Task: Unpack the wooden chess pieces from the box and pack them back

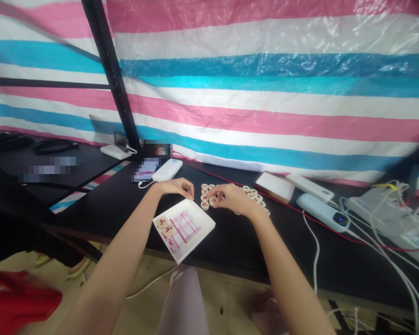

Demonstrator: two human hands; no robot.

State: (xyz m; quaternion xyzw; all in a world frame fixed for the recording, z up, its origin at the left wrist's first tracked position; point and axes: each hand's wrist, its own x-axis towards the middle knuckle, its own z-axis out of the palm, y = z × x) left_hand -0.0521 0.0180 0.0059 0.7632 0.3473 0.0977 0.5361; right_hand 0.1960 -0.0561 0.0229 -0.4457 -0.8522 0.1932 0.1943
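Several round wooden game pieces (254, 194) with red and dark marks lie in a cluster on the black table (125, 204). My right hand (232, 197) rests over the cluster, fingers pinched on one piece (212, 201) at its left end. My left hand (176, 186) hovers just left of the pieces, fingers curled together, nothing visible in them. In front of both hands lies a white square box (185, 228) with red printing, near the table's front edge.
Behind the hands lie a white power bank (167, 170), a phone (145, 170), a flat white box (275, 186), more power banks (323, 212), a power strip (380, 207) and tangled white and red cables. A striped tarp (265, 83) hangs behind. A black post (111, 74) stands at left.
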